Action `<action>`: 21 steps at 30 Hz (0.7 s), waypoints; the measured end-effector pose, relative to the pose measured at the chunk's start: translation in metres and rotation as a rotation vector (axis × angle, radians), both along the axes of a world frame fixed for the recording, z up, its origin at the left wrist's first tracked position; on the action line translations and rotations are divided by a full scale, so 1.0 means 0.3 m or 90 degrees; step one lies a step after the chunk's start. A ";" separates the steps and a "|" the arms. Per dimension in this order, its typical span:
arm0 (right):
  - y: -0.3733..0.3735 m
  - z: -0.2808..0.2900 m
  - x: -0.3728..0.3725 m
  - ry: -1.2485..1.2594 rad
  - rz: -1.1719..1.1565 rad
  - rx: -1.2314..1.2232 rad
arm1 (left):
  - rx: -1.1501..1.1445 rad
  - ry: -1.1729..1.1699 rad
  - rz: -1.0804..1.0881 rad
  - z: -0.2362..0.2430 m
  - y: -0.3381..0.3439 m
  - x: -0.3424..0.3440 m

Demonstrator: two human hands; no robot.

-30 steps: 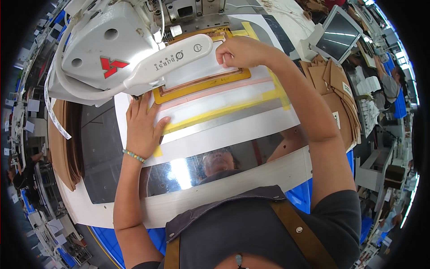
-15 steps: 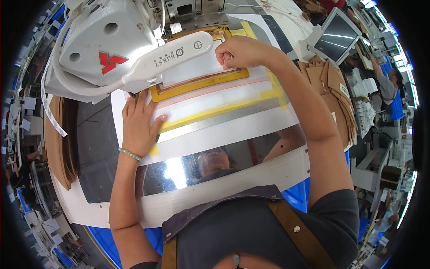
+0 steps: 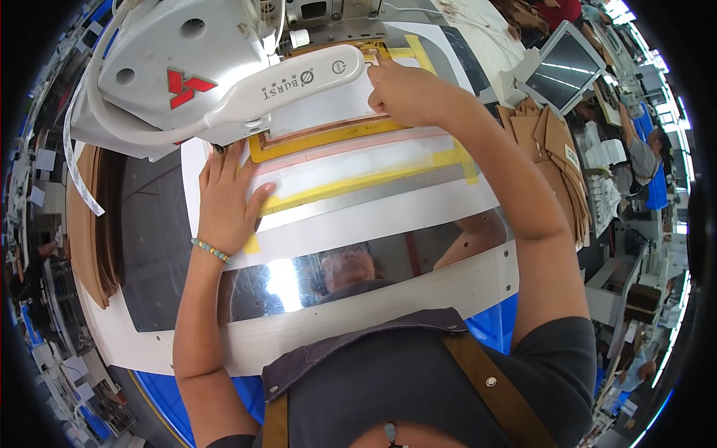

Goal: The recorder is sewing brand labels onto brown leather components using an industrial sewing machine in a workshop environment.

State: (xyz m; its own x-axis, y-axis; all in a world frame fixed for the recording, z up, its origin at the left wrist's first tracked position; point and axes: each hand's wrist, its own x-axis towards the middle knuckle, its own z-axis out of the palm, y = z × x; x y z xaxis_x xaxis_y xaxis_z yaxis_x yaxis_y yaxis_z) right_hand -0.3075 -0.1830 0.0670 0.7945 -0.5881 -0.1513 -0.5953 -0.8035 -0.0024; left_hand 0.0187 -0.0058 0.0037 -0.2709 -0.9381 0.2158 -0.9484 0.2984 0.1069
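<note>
The white machine head (image 3: 157,71) and lamp (image 3: 299,78) blocked part of the yellow frame (image 3: 321,142); brown pieces (image 3: 97,224) lay stacked at the table's (image 3: 478,280) left. The frame lay on a white sheet (image 3: 373,216), its long axis running left to right, right end farther away. The left hand (image 3: 228,198) lay beside its near-left corner, fingers slightly apart, tips partly hidden. The right hand (image 3: 418,93), index finger extended, others curled, covered its right side; whether it clamped anything I couldn't tell.
</note>
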 end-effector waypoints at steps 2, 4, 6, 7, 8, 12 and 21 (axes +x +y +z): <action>0.008 -0.041 -0.007 -0.019 0.004 -0.077 | -0.004 0.003 -0.005 0.004 -0.002 0.000; -0.008 -0.046 -0.008 -0.038 0.012 -0.152 | -0.007 0.005 -0.004 0.004 -0.002 0.002; -0.055 -0.007 0.001 -0.108 -0.060 0.011 | -0.010 0.006 -0.001 -0.001 0.003 0.006; -0.058 -0.004 0.003 -0.105 -0.055 0.011 | -0.015 0.010 -0.003 -0.006 0.003 0.010; -0.061 -0.001 0.005 -0.196 -0.090 0.043 | -0.020 0.012 -0.004 -0.008 0.003 0.013; 0.001 -0.024 0.102 -0.484 -0.004 0.322 | -0.007 0.002 0.006 -0.008 -0.003 0.011; 0.116 0.004 0.411 -0.311 -0.089 0.429 | 0.003 0.033 0.019 0.004 0.009 0.012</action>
